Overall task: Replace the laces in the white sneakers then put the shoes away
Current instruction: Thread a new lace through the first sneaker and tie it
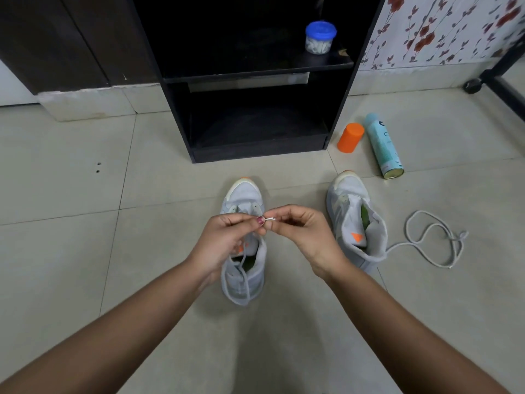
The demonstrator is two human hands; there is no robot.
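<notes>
Two white sneakers stand on the tiled floor, toes pointing away from me. Above the left sneaker (245, 194), my left hand (227, 237) and my right hand (301, 234) both pinch the tip of a white lace (270, 220) between fingertips. A strand of that lace (246, 282) hangs down over the shoe's heel. The right sneaker (355, 217) stands apart with no lace in its eyelets. A loose grey-white lace (434, 240) lies coiled on the floor to its right.
A black open shelf unit (255, 132) stands just beyond the shoes; a blue-lidded jar (320, 38) sits on its upper shelf. An orange cap (350, 137) and a pale blue spray can (383, 146) lie on the floor at the right.
</notes>
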